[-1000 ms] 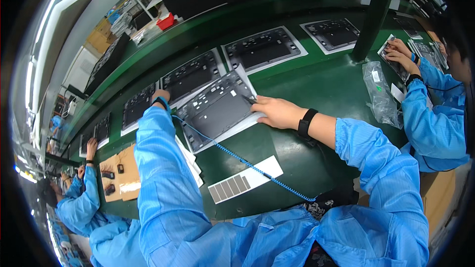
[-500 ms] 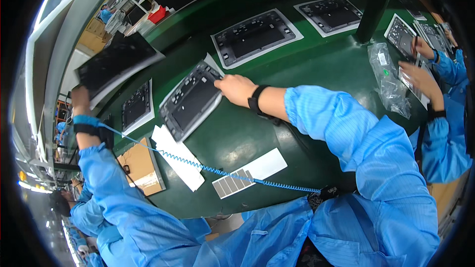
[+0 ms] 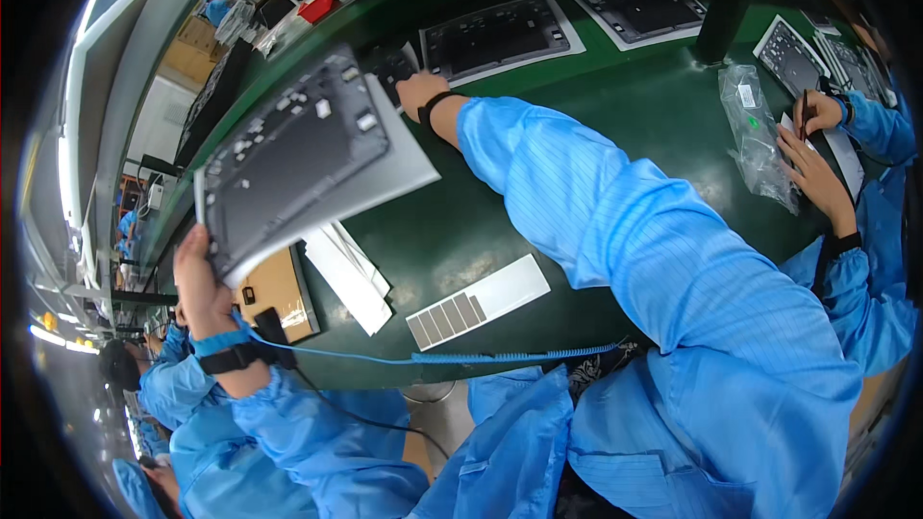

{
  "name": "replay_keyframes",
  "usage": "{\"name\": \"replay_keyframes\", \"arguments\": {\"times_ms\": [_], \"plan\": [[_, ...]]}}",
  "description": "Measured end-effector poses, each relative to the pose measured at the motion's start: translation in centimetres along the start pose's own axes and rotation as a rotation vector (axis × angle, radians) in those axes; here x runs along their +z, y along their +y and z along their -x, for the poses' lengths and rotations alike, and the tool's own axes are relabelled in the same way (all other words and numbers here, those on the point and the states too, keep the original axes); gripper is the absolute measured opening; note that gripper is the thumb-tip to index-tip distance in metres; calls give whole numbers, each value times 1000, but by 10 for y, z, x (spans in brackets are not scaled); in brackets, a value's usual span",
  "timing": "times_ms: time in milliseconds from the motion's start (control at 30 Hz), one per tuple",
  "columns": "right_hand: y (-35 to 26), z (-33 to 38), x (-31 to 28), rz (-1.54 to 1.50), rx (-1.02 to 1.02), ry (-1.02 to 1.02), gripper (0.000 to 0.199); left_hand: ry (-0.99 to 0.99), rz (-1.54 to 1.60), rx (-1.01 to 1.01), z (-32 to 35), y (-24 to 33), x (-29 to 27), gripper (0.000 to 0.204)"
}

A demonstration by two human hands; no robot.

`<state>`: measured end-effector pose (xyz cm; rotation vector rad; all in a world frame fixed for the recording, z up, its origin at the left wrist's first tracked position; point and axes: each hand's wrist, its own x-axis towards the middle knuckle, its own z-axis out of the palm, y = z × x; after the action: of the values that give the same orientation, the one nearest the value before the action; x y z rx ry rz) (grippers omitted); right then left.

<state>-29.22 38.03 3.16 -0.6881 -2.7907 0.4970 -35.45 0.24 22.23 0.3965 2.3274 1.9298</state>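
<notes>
My left hand (image 3: 200,288) grips the near corner of a dark tablet-like panel (image 3: 284,159), raised and tilted over the left of the table. Small white pieces dot this panel, and a white sheet lies behind it. At the far side, my right hand (image 3: 421,94) is closed at the edge of another dark panel (image 3: 392,67), which the raised one partly hides. A similar panel (image 3: 495,38) on a white sheet lies just to its right. A blue coiled cord (image 3: 510,358) runs from my left wristband across the table's front.
Farther right lies another dark panel (image 3: 642,12), near a green post (image 3: 731,14). White strips (image 3: 351,279), a label sheet (image 3: 447,317) and a brown board (image 3: 288,298) lie nearer me. Beside a clear plastic bag (image 3: 752,135), a co-worker's hands (image 3: 815,168) work at the right.
My right hand has moved left and away from me with its panel. The left hand has come nearer and lower, and its panel now shows the face with white pieces.
</notes>
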Motion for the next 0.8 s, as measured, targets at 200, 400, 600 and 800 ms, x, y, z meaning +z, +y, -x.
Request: {"name": "replay_keyframes", "arguments": {"times_ms": [200,400,600,800], "plan": [[57,11,-35,-399,-70,25,42,-141,302,-172,118,-64,39,26],[81,232,-118,-1767,303,-566,61,-147,532,-359,229,-106,91,31],[117,356,-147,-1787,500,-117,55,-186,378,-270,276,-141,173,32],[137,393,-106,-1035,264,73,48,-308,240,-175,292,-163,188,37]]}}
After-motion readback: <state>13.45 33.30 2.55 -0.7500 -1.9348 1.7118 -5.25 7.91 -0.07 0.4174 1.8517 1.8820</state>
